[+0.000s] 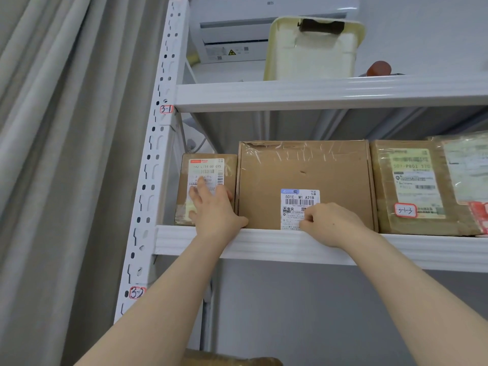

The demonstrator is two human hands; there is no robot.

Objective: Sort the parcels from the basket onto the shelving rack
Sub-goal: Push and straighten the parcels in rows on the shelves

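The small box (206, 169) is pressed by the flat, released left hand (214, 207), just beside the rack post (155, 159). The clenched right hand (327, 223) is held against the big box (303, 167) at the shelf edge (264, 245).

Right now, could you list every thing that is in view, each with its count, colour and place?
shelving rack: 1, white, across the view
small parcel: 1, brown, middle shelf, far left
large parcel: 1, brown, middle shelf, beside the small parcel
taped parcel: 1, brown with pale green label, right of the large parcel
wrapped parcel: 1, clear-wrapped, right edge, partly cut off
plastic tray: 1, cream, leaning on top shelf
round object: 1, red-brown, top shelf, right of the tray
air conditioner: 1, white, wall behind
curtain: 1, grey, left
left hand: 1, flat on the small parcel
right hand: 1, fingers curled at the large parcel's label; grip unclear
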